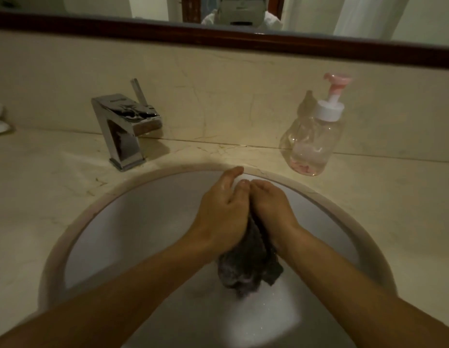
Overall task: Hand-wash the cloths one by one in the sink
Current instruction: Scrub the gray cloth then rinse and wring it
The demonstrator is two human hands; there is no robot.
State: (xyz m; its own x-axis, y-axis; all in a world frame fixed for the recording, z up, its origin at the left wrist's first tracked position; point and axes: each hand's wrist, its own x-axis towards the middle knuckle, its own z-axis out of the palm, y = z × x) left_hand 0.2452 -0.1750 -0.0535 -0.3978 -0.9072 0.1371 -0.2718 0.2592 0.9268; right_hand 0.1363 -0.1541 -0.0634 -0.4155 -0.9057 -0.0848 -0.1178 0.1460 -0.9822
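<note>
Both hands are over the middle of the sink (143,222): left hand (223,212) and right hand (271,204) are palm to palm, fingers curled and clamped on the dark wet cloth (248,267). Its long axis runs from the fingertips back toward the sink's near side, with the loose sudsy end hanging below both wrists. Each hand is equally close.

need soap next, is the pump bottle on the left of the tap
No, the pump bottle stands on the counter to the right of the tap.
</note>
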